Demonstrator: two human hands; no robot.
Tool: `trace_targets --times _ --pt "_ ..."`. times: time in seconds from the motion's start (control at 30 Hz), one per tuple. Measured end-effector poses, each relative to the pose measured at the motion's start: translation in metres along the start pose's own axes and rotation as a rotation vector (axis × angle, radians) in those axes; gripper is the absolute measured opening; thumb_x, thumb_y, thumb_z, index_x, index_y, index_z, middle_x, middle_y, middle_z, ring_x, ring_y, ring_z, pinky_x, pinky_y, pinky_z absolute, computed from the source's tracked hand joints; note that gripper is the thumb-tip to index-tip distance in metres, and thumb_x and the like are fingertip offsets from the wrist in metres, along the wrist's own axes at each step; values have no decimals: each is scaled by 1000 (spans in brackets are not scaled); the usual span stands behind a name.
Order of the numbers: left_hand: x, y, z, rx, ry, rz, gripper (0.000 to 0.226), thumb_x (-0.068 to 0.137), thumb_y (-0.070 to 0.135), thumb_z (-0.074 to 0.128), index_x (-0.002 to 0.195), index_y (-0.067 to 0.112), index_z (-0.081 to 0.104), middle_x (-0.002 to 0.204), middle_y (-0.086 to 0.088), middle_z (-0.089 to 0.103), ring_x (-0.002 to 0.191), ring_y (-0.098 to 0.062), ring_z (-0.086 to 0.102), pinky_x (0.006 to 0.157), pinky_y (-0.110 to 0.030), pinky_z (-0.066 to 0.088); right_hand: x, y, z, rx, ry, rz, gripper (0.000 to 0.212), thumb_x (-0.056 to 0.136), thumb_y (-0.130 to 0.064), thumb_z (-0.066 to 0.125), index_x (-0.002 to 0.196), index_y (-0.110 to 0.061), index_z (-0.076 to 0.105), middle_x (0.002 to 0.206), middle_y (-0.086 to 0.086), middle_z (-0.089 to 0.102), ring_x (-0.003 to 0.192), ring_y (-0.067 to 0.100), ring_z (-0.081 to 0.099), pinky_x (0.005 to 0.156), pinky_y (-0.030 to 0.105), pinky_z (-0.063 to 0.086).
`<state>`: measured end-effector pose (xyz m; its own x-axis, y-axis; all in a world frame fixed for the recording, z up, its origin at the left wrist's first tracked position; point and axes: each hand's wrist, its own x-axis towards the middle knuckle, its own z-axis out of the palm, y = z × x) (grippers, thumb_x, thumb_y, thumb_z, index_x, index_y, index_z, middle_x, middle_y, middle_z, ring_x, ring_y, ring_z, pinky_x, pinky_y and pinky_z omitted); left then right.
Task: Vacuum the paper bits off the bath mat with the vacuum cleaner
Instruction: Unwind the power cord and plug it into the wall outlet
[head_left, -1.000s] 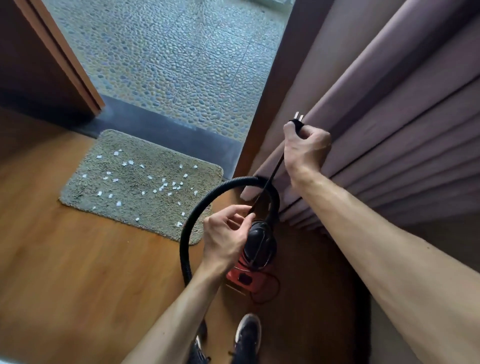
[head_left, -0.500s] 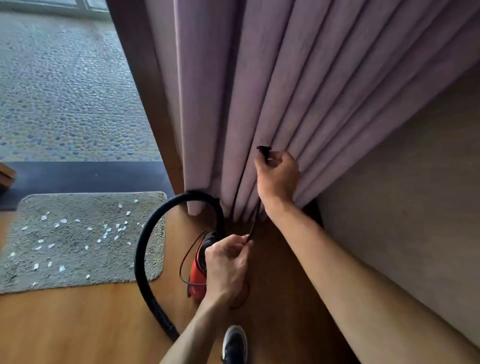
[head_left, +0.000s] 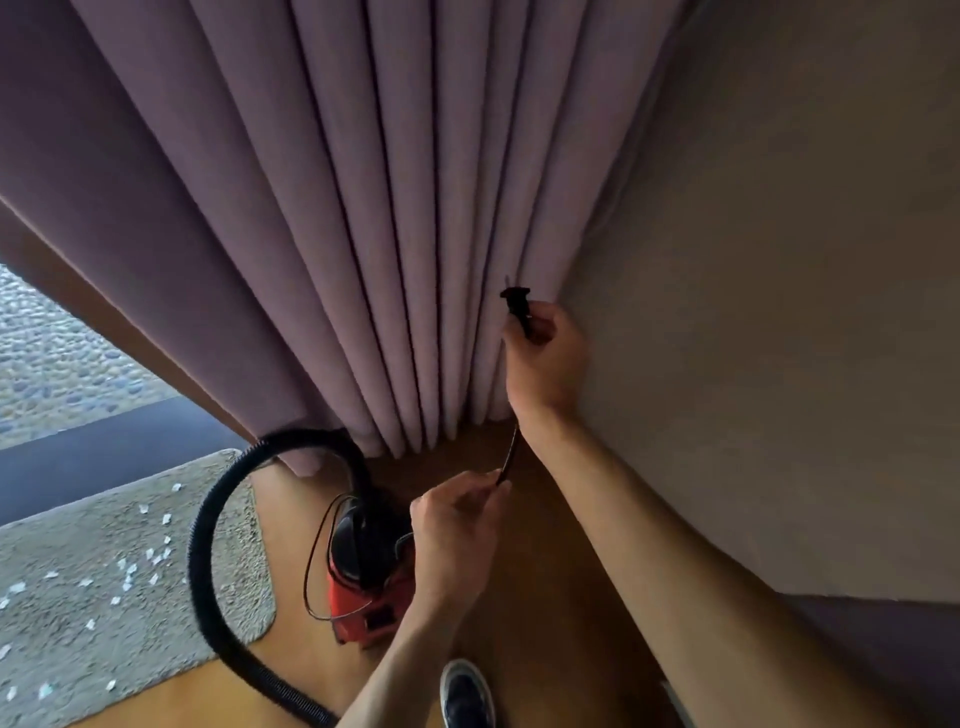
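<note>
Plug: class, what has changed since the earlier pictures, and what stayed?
The right hand has carried the plug along the curtain to its edge by the wall. Unchanged: it holds the plug, the left hand holds the cord, paper bits lie on the bath mat.

The wooden floor (head_left: 545, 613) holds a fuzzy bath mat (head_left: 67, 613) dotted with white paper bits (head_left: 156, 553). Beside the mat sits a red vacuum cleaner (head_left: 363, 587), its black hose (head_left: 200, 545) looping over the mat's edge. A shoe (head_left: 465, 696) stands nearby.
</note>
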<state>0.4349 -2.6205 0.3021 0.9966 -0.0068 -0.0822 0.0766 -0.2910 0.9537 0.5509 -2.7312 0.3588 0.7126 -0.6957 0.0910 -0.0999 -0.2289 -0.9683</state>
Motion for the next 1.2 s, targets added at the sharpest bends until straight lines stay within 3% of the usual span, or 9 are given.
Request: trace_targets --times 0.07,0.13,0.23,0.4,0.63,0.77,0.87,0.97,1.2 --pt "1 -1 8 0 -30 8 7 84 14 79 78 18 77 64 4 70 55 -22 61 52 -37 51 5 9 -11 -7 7 1 16 90 -7 70 104 0 72 78 -6 64 62 -6 58 60 8 47" --pt "1 0 13 0 -62 22 9 84 13 79 76 17 77 61 3 68 50 -16 55 49 -35 48 9 19 -20 -9 55 55 16 89 -10 72 103 -1 73 69 -11 63 57 1 60 59 29 58" --pt "2 -2 11 8 -115 31 8 84 14 79 77 19 78 61 6 67 50 -12 53 49 -32 46 9 26 -26 41 141 170 16 85 -13 76 97 -5 69 78 7 74 68 23 71 66 51 61" --pt "10 -4 -2 30 -226 75 10 82 15 80 80 24 78 59 13 66 51 -3 53 49 -14 41 0 25 -38 54 278 221 13 83 -14 78 81 -10 66 75 11 74 63 22 68 63 42 61" --pt "2 -3 -31 7 -449 134 7 81 15 81 78 20 78 60 5 68 52 -4 55 52 -15 44 -39 11 -68 -25 535 261 11 83 -9 76 82 -7 65 79 13 73 70 28 71 66 44 62" --pt "-13 -1 -36 21 -567 178 8 81 15 82 80 22 79 60 10 69 52 -3 60 53 -18 50 -67 4 -94 -51 635 251 14 84 -7 73 80 -11 60 77 6 70 66 17 66 66 35 59" --pt "-30 3 -29 23 -651 208 9 81 13 81 86 21 80 63 14 69 55 -2 63 54 -13 49 -86 5 -122 -54 733 245 13 83 -9 72 82 -13 60 74 3 69 66 19 67 66 41 61" --pt "-50 6 -12 39 -745 247 10 83 13 79 91 20 80 68 14 71 59 -2 66 54 -12 50 -100 11 -158 -98 845 254 12 85 -12 73 84 -13 61 72 -8 65 63 8 64 66 40 61" --pt "-112 18 45 24 -942 243 9 88 11 74 93 17 79 72 12 72 63 -5 67 55 -15 52 -126 40 -262 -143 1036 350 18 84 -19 74 77 -19 57 73 7 70 68 28 70 63 45 61"
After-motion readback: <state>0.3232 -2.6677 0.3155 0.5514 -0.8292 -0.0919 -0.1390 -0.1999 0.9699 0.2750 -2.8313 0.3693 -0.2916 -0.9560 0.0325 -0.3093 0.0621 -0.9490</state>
